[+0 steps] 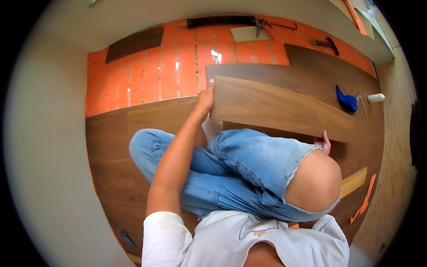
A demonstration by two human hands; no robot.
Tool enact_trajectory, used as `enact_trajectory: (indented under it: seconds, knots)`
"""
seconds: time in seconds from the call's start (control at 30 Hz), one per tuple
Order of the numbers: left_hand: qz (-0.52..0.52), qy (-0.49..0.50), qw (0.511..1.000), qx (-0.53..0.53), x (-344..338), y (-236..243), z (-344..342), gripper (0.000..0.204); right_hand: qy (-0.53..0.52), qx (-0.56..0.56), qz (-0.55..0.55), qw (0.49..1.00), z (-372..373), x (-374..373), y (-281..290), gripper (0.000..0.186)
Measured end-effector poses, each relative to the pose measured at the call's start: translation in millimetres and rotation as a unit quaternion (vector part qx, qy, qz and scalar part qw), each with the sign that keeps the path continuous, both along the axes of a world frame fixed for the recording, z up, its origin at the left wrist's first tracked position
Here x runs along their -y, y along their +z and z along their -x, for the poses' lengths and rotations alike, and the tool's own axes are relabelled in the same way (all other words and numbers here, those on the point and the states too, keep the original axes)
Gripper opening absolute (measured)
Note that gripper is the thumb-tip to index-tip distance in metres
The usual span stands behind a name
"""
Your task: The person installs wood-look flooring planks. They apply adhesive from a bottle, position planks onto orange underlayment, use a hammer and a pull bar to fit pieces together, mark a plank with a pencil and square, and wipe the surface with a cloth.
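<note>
A long brown wood plank (271,104) is held slanting across my raised, jeans-clad legs. My left hand (205,98) grips its left end, thumb up along the short edge. My right hand (324,144) holds its lower long edge toward the right, fingers partly hidden by the plank and my bare knee. Beyond the plank, laid brown flooring (311,66) meets orange underlayment (151,75) with pale streaks and patches; more laid boards (111,169) lie under and left of me.
On the underlayment are a dark board (133,42), caulking gun (218,21), beige square (251,34) and hammer (331,44). At right lie a blue item (346,99), metal square (361,104), white cylinder (376,97), wood block (353,182) and orange strips (364,200). Walls (53,133) bound the floor.
</note>
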State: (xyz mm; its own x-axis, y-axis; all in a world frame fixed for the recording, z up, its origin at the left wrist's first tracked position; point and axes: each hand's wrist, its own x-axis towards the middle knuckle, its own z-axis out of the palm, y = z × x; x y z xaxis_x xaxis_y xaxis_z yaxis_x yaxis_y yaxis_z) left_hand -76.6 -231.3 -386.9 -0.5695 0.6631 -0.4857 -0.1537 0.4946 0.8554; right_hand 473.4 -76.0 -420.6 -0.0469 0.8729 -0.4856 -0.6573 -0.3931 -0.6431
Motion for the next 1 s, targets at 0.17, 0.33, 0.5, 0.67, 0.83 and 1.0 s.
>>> enact_trajectory:
  seconds: [0.17,0.33,0.5,0.67,0.83,1.0]
  knots:
    - [-0.145,0.019,0.953,0.263,34,22,80,0.064,0.021,-0.048,-0.057,0.997,68,23,40,0.030]
    - [-0.273,-0.172,0.944,0.073,88,-29,83,0.034,0.138,-0.140,-0.061,0.979,146,33,50,0.031]
    - [-0.331,-0.156,0.857,0.363,33,72,-27,0.058,0.225,-0.161,-0.053,0.960,248,47,92,0.033]
    - [-0.388,0.166,0.820,0.386,20,105,-35,0.050,0.310,-0.186,-0.057,0.931,365,91,111,0.037]
    - [-0.358,0.257,0.826,0.353,67,83,48,0.041,0.629,0.186,-0.132,0.744,372,115,181,0.040]
    - [-0.374,0.315,0.800,0.348,107,54,129,0.035,0.424,0.502,-0.511,0.554,373,-15,212,0.037]
